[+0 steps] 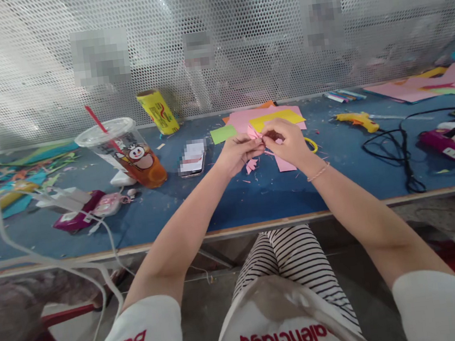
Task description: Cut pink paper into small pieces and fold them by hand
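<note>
Both of my hands meet over the blue table, fingers pinched on a small piece of pink paper with cut, petal-like strips. My left hand grips it from the left, and my right hand pinches it from the right, partly hiding it. Just below them lies a pink paper scrap cut into strips. Under and behind my hands are sheets of pink paper, a yellow sheet and a green sheet. A yellow ring-shaped handle shows beside my right hand.
Left of my hands are a phone, a large drink cup with a red straw, and a yellow tube. To the right lie a yellow glue gun, its black cable and a purple power strip. Perforated metal stands behind.
</note>
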`<state>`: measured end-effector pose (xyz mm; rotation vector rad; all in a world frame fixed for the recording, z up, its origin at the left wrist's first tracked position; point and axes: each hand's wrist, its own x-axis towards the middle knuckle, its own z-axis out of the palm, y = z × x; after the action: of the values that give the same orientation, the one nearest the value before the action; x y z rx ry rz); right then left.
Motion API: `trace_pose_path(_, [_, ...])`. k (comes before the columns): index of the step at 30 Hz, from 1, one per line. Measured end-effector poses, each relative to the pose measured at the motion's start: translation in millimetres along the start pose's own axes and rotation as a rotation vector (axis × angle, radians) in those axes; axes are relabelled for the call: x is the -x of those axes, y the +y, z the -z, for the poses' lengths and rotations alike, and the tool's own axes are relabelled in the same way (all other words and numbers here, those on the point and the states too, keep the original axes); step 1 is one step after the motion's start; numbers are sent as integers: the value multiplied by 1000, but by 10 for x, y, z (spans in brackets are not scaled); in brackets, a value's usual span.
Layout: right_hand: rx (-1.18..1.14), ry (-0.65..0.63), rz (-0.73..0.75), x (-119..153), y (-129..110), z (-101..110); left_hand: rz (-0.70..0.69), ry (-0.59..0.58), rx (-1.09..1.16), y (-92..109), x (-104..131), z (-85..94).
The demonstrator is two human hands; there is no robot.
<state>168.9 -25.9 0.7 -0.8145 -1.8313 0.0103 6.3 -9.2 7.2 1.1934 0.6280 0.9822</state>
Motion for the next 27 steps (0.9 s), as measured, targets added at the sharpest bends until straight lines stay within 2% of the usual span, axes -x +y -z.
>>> trace_pose_path(7, [-24,22,-64,-10,48,-19,-10,10,0,7,-15,25])
trace_pose_path(13, [-49,49,-135,-12,124,-30,-48,-45,41,41,19,8])
trace_pose_path(23, [-60,16,-116,-2,69,-40,-84,56,-115,13,-13,-19])
trace_pose_path(27, [-75,29,-106,1,62,-49,-106,53,-124,8,-22,-4])
